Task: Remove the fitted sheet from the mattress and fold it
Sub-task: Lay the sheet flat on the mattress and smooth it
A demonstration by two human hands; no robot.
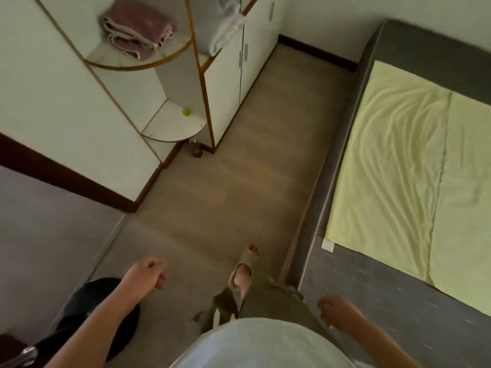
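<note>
Left hand [147, 272] and right hand [336, 310]: fingers loosely curled, holding nothing. Sheet [398, 166] well beyond right fingertips, ungripped. Risk: one-handed pull bunches sheet, drags onto floor [225, 181].

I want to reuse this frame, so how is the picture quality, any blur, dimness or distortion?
Head view: dim, flat indoor light, no glare; motion blur smears the pink blanket and the shelves; wide-angle bending curves the mattress edge; both hands look soft.
</note>
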